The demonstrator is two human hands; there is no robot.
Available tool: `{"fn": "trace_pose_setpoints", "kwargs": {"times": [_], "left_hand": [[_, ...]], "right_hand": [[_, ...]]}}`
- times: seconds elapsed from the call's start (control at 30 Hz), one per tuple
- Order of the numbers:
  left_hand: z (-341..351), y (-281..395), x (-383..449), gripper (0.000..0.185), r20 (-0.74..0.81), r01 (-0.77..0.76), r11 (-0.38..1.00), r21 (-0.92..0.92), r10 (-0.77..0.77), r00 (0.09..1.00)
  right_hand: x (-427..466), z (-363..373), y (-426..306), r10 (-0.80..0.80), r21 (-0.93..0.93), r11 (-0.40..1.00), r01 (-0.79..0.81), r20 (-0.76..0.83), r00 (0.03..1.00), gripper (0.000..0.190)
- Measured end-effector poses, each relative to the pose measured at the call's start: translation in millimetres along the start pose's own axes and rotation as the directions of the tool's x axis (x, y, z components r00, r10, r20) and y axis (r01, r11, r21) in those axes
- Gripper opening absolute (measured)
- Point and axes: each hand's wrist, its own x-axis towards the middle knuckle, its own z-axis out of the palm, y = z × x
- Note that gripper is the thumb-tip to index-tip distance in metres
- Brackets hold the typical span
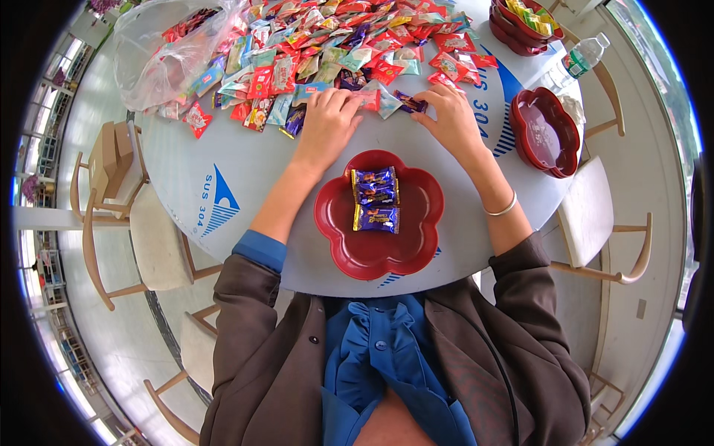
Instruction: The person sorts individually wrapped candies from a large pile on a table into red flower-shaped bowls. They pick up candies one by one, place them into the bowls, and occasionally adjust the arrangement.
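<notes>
Before me sits a dark red flower-shaped plastic tray (413, 245), with three purple-wrapped candies (376, 192) stacked in a column on its left side. My right hand (452, 120) pinches a purple-wrapped candy (409, 102) between thumb and fingers at the near edge of a candy pile (318, 53). At the same edge, left of it, my left hand (332, 125) rests with curled fingers over some wrapped candies. A red and pink packet (368, 100) lies beside its fingertips. Whether those fingers grip anything is hidden.
A clear plastic bag (162, 67) with candies lies at the far left. On the right are empty stacked red trays (519, 134), a water bottle (583, 58) and a tray of yellow and green packets (527, 19). Chairs (162, 240) surround the grey round table (268, 195).
</notes>
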Motion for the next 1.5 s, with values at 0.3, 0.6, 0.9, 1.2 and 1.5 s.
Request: {"fn": "trace_pose_setpoints", "kwargs": {"times": [0.3,0.6,0.9,1.2,1.5], "left_hand": [[-2,4,-2,0.035,-0.004,0.042,0.999,0.029,-0.042,0.999],[-12,11,0,0.054,-0.058,-0.003,0.996,-0.086,-0.002,0.998],[-11,5,-4,0.052,0.067,-0.119,0.977,-0.174,0.133,0.989],[-19,8,-3,0.056,0.135,0.002,0.984,-0.180,0.023,0.991],[-17,8,-4,0.055,0.072,-0.037,0.981,-0.192,0.051,0.996]], "right_hand": [[-1,-4,-2,0.092,-0.034,0.994,-0.105,-0.261,0.961,0.034],[-1,12,-21,-0.259,0.125,0.947,0.295,-0.247,0.934,0.033],[-3,18,-23,-0.272,0.173,0.937,0.303,-0.185,0.944,0.041],[-4,20,-15,-0.224,0.174,0.955,0.240,-0.107,0.969,0.043],[-3,15,-23,-0.223,0.263,0.932,0.249,-0.126,0.967,0.043]]}}
